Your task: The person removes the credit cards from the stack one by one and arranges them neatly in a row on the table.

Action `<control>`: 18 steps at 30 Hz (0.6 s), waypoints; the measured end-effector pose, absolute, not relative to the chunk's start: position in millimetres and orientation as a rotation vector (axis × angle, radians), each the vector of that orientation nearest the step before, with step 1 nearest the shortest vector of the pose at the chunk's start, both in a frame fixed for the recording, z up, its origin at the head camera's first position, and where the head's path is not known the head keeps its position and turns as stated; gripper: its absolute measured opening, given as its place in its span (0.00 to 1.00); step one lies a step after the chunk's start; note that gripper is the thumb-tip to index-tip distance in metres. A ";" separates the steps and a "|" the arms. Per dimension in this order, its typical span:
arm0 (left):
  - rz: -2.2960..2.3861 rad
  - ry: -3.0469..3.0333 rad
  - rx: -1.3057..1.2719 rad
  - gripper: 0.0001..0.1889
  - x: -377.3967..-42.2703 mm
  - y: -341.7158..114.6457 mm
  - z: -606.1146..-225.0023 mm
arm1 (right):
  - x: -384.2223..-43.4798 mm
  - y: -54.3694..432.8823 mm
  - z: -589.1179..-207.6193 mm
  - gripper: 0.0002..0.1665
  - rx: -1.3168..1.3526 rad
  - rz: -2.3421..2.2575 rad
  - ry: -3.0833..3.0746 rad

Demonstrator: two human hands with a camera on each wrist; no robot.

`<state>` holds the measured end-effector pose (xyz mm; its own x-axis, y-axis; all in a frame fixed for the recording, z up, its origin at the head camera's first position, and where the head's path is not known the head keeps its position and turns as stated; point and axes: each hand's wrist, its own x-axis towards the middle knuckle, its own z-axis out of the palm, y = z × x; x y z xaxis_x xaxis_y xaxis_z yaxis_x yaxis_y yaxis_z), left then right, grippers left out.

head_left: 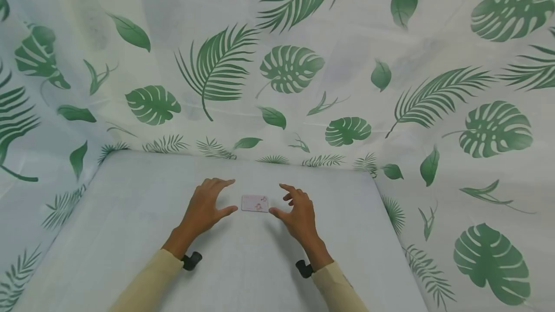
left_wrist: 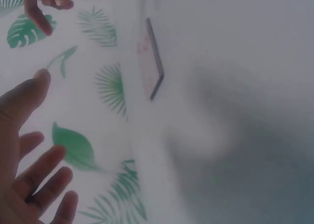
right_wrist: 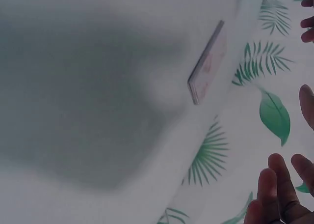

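A small flat pink rectangular piece (head_left: 255, 203) with a reddish flower print lies on the white tabletop. Seen from the side in the left wrist view, the pink piece (left_wrist: 150, 62) has a thin dark edge; the right wrist view shows the same piece (right_wrist: 208, 64) too. To its left is my left hand (head_left: 208, 208), thumb and fingers spread apart and holding nothing. On the other side my right hand (head_left: 299, 211) is likewise spread, its thumb tip near the piece's right edge. Both hands seem raised above the surface, casting shadows.
The white tabletop (head_left: 256, 264) reaches back to a hanging sheet (head_left: 243, 134) printed with green leaves, which also rises at the left and right. Each wrist carries a small black device, one at the left (head_left: 192, 260) and one at the right (head_left: 304, 268).
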<state>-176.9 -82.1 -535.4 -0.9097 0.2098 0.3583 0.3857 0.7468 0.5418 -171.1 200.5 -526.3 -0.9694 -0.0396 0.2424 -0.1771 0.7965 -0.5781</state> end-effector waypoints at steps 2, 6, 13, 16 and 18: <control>-0.962 -2.680 -0.448 0.40 -179.5 -79.5 -541.6 | -174.0 197.8 -531.1 0.46 0.155 0.956 -2.788; -1.026 -2.700 -0.417 0.38 -184.8 -73.1 -553.6 | -180.3 194.0 -541.6 0.44 0.121 1.007 -2.837; -1.109 -2.734 -0.389 0.35 -195.0 -63.7 -573.8 | -190.2 187.5 -557.8 0.41 0.073 1.061 -2.930; -1.120 -2.747 -0.376 0.34 -198.3 -60.3 -580.3 | -194.5 186.4 -563.8 0.40 0.079 1.085 -2.945; -1.134 -2.752 -0.374 0.34 -200.2 -58.1 -583.4 | -197.0 186.1 -567.5 0.39 0.076 1.096 -2.951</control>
<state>-200.2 -58.1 -583.4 -0.9591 0.1745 0.2229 0.2809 0.6847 0.6725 -197.0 186.1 -567.5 -0.9988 -0.0481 0.0098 -0.0429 0.7567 -0.6524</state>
